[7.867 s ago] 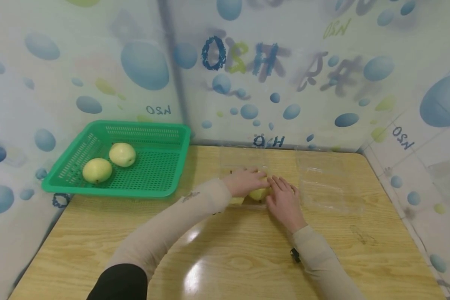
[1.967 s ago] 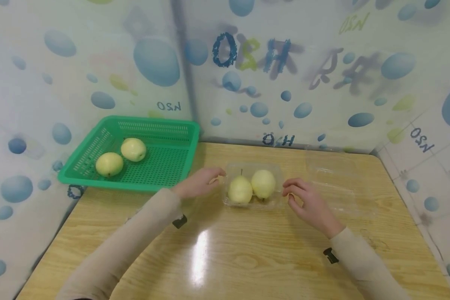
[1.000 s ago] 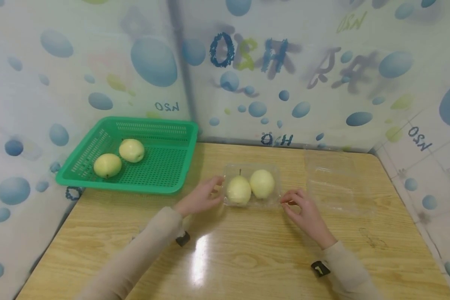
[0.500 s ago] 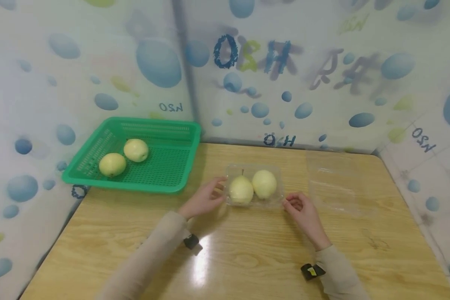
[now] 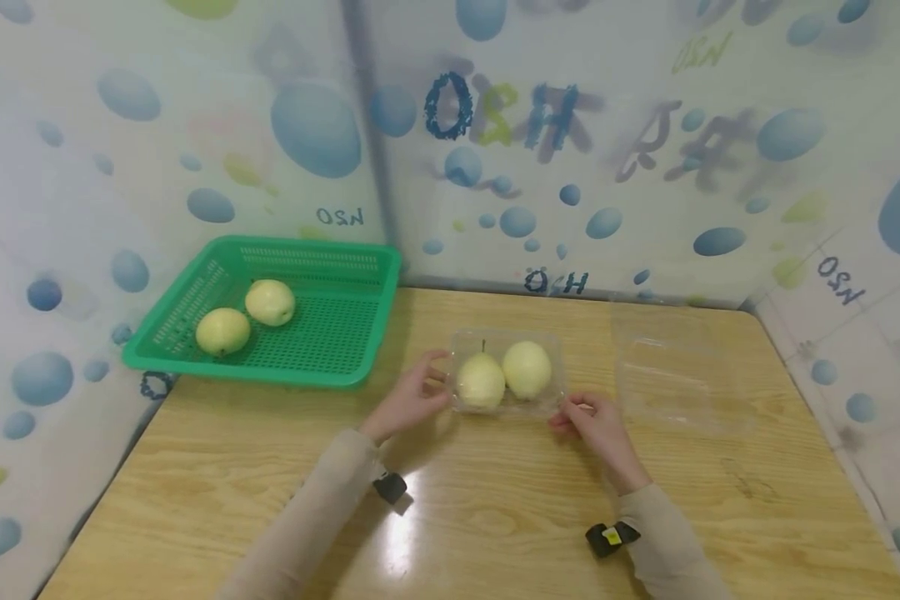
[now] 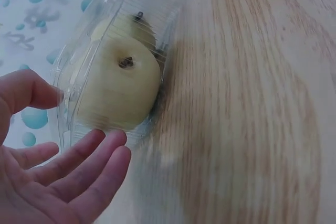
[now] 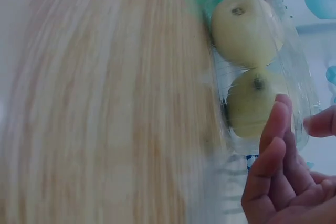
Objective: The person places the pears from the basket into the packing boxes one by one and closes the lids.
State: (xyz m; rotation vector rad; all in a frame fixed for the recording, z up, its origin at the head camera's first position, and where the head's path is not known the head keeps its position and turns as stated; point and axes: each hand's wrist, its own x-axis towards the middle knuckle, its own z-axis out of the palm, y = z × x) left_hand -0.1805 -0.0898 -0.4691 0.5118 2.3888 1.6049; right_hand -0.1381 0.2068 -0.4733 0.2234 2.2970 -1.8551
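Two pale yellow pears lie side by side in a clear plastic clamshell box, its lid folded down over them. My left hand is at the box's left end. In the left wrist view its thumb touches the rim while the other fingers extend loosely along the side wall. My right hand pinches the front right corner of the box between thumb and fingers. In the right wrist view the thumb is at the rim, and the fingers overlap the end wall.
A green plastic basket with two more pears stands at the back left. Another clear clamshell box lies unfolded on the wooden table to the right. A patterned wall borders the table's back.
The box's lid, upright about eight seconds ago, now lies over the pears. My right hand, lately apart from the box's right end, has moved left and nearer onto its front corner.
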